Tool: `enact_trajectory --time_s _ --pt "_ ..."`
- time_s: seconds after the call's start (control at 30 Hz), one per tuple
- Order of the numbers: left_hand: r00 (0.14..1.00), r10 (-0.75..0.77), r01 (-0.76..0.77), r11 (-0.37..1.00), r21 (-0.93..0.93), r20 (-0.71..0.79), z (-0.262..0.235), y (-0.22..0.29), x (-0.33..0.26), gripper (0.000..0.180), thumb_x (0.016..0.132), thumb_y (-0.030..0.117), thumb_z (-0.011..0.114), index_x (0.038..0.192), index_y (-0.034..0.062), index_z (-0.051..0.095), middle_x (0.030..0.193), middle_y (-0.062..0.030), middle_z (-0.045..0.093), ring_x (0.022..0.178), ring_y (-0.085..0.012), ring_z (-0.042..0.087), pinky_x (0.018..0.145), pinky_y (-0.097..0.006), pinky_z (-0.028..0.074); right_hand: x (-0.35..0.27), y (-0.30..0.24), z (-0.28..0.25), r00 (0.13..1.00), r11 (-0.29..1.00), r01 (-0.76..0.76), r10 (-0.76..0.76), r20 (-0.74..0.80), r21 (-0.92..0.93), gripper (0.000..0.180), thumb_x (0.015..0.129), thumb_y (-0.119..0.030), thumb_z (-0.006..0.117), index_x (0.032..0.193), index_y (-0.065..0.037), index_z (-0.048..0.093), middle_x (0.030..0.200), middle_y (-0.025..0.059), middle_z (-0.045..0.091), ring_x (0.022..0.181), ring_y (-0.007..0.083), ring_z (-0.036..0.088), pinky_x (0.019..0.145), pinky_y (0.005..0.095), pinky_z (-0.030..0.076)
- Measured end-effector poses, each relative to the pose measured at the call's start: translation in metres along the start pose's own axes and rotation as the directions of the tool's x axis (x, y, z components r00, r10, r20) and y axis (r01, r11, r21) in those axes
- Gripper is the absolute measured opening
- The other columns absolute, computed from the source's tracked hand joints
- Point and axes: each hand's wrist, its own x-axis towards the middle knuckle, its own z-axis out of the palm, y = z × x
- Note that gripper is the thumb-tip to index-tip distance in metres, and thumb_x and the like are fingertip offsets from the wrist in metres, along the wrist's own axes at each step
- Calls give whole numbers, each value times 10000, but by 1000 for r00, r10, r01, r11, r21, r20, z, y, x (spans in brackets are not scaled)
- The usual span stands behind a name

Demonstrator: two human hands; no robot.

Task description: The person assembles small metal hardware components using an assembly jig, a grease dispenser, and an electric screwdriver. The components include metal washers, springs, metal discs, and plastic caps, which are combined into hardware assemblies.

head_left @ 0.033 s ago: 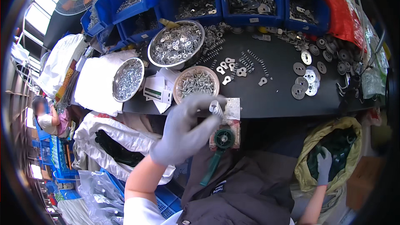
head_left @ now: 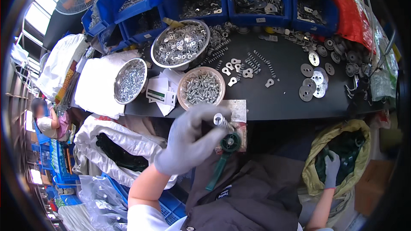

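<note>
Nothing has visibly moved since the earlier picture: both hands and the parts sit as they did. Gloved in grey, the left hand pinches a small metal spring and washer at its fingertips, just above a green handle. That handle's long axis runs from its round head at upper right down to lower left, over the lap, below the table's front edge. The right hand, also gloved, reaches into a yellow-green sack; whether it grips anything cannot be told. On the table, a white folded carton with a green stripe lies between a bowl of screws and a bowl of small nuts. A red bag stands at the far right, beside blue bins.
</note>
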Motion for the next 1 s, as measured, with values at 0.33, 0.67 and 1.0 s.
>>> enact_trajectory --time_s 0.33,0.67,1.0 --pt "949 263 -315 837 448 176 4 -45 -30 264 729 79 697 990 78 653 926 -76 651 873 -277 617 745 -385 486 5 -17 -16 826 958 -205 279 -490 200 320 889 -104 616 1155 72 587 1164 140 624 1025 181 591 913 295 458" --pt "956 288 -230 849 476 -51 18 -46 -48 1102 549 338 887 1383 -98 314 1297 -244 461 1146 -369 506 946 -438 432 -58 -401 3 506 493 799 -861 58 346 94 728 -65 678 820 -67 660 939 90 642 819 257 635 682 347 524" --pt "982 182 -182 897 404 38 15 -63 -36 780 559 343 884 1180 28 533 1215 -170 549 1157 -359 508 1006 -440 398 24 -360 13 600 650 701 -760 -249 -293 220 767 -135 653 975 -65 642 1050 136 613 985 341 575 828 444 448"
